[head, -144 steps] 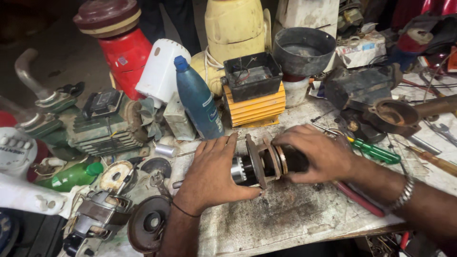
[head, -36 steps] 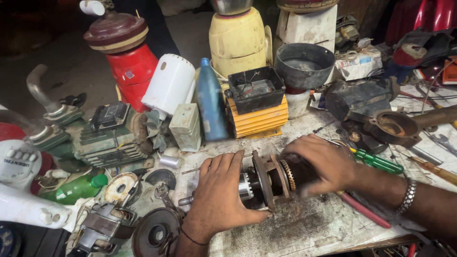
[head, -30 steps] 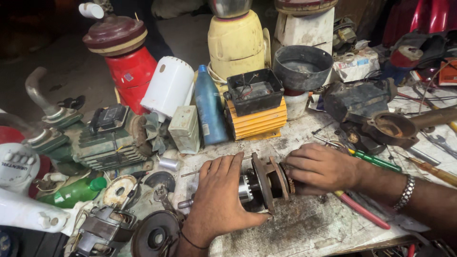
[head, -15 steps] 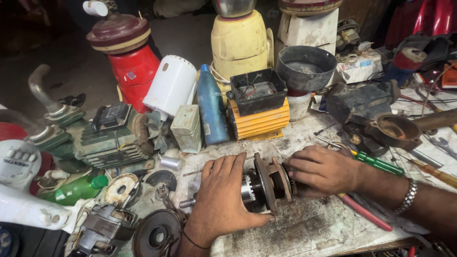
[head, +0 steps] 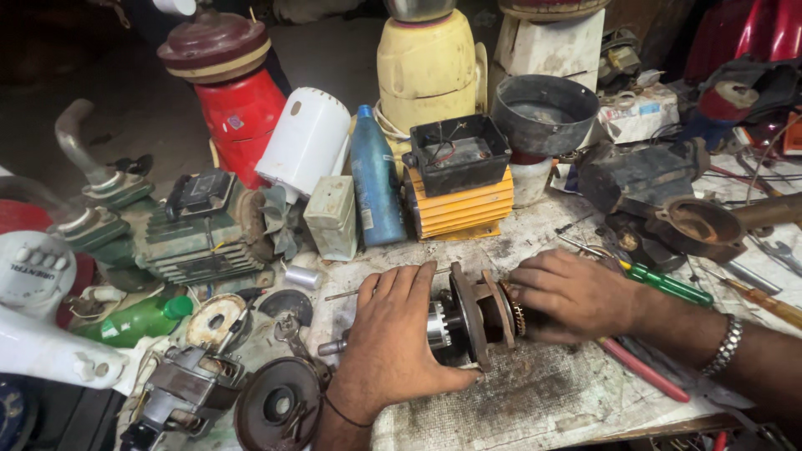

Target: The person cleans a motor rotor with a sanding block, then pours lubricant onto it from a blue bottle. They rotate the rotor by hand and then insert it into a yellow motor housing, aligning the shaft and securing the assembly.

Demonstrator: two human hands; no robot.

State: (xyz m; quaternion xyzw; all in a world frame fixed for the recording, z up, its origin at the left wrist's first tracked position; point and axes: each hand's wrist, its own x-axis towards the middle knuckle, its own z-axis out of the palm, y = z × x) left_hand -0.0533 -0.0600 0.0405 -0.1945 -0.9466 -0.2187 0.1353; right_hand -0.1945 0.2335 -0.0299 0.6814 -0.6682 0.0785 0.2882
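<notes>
Cluttered workbench, grimy paper on top, yellow box and blue bottle at back. Motor lying on its side mid-bench, gripped between both hands: left hand fingers wrapped over shaft end, right hand fingers curled over winding end. Green screwdriver just beyond right hand.
</notes>
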